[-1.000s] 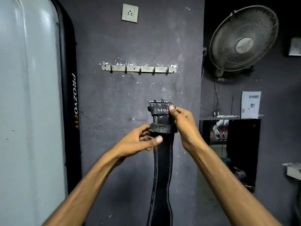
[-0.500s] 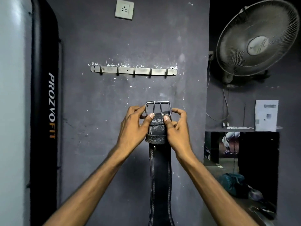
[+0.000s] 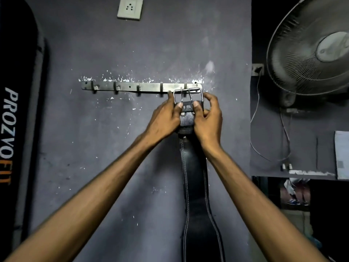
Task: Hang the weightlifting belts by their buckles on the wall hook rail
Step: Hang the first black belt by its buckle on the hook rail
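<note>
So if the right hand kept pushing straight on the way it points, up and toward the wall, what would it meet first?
Probably the hook rail's right end, just above the right hand. The buckle it holds already overlaps the rail there, though depth is unclear.

Dark grey wall (image 3: 132,167), scuffed, with white paint flecks. White power socket (image 3: 130,8) at top centre of wall. Black padded panel (image 3: 11,129) along left edge, vertical lettering "PROZVOFIT", last letters orange. Wall fan (image 3: 311,48) with wire cage at upper right, mounted on darker recessed wall. Thin cable (image 3: 255,118) loops down below fan to a small plug (image 3: 286,166). White paper sheet (image 3: 341,155) at right edge. Poster (image 3: 296,191) below it, content unclear, dim.
</note>
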Action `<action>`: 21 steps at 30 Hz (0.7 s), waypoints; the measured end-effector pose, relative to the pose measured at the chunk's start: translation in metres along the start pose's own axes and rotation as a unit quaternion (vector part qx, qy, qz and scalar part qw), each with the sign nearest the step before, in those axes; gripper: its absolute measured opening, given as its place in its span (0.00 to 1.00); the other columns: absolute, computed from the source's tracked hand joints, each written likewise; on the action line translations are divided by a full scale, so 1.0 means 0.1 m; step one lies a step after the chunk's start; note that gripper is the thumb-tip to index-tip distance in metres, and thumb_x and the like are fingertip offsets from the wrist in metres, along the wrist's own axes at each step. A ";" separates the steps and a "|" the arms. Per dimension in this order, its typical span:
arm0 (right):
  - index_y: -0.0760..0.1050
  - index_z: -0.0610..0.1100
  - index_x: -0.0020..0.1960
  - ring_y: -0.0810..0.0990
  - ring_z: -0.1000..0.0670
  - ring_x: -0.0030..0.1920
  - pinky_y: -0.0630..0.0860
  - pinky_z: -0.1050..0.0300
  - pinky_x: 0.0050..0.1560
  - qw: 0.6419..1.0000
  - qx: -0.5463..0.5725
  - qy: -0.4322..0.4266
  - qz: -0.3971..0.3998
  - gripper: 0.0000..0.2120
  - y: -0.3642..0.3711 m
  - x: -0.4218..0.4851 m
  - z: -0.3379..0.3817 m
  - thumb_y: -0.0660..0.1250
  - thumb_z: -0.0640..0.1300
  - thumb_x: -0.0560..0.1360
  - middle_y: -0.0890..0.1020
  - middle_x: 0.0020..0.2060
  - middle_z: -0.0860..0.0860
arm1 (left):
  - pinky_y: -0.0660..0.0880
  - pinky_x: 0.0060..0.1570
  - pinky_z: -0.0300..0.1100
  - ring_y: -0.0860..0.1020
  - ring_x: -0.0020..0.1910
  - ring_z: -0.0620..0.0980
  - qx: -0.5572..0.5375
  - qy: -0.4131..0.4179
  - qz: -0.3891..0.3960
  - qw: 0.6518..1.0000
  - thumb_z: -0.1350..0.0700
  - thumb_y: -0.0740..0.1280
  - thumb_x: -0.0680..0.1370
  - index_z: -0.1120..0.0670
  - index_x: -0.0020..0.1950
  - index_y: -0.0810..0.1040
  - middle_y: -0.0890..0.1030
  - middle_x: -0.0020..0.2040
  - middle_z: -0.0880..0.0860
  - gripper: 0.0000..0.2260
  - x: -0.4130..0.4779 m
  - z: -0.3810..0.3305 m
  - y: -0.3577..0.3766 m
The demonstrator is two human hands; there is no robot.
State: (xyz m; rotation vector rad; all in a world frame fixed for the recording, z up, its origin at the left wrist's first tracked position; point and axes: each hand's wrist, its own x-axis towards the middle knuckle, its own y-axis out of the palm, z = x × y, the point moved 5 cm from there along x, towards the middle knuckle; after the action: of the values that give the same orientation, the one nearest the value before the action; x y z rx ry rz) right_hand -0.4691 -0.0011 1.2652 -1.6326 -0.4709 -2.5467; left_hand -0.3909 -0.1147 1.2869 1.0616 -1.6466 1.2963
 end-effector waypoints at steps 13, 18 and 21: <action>0.71 0.54 0.73 0.82 0.38 0.56 0.79 0.47 0.50 0.976 -0.195 -0.079 0.063 0.23 0.33 0.67 -0.61 0.64 0.56 0.79 0.86 0.54 0.46 | 0.74 0.50 0.55 0.79 0.55 0.67 0.178 0.018 -0.010 0.984 0.55 0.57 0.83 0.61 0.80 0.49 0.79 0.61 0.66 0.29 0.62 0.34 0.43; 0.67 0.56 0.76 0.82 0.40 0.57 0.80 0.46 0.52 0.978 -0.188 -0.070 0.064 0.25 0.30 0.60 -0.59 0.65 0.54 0.79 0.86 0.57 0.49 | 0.74 0.55 0.57 0.77 0.59 0.68 0.160 0.011 -0.032 0.986 0.50 0.53 0.84 0.57 0.81 0.50 0.75 0.67 0.63 0.27 0.56 0.36 0.41; 0.69 0.55 0.75 0.83 0.40 0.57 0.79 0.46 0.53 0.978 -0.191 -0.057 0.067 0.25 0.26 0.54 -0.60 0.65 0.56 0.78 0.86 0.54 0.50 | 0.74 0.54 0.59 0.77 0.60 0.68 0.188 0.008 -0.046 0.981 0.47 0.53 0.84 0.54 0.81 0.52 0.74 0.68 0.63 0.27 0.44 0.36 0.37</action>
State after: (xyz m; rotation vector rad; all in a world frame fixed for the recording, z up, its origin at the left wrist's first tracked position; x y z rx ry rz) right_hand -0.5390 -0.0389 1.2965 -1.8616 0.1330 -2.5666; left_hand -0.4438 -0.1512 1.3085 1.3261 -1.3518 1.5881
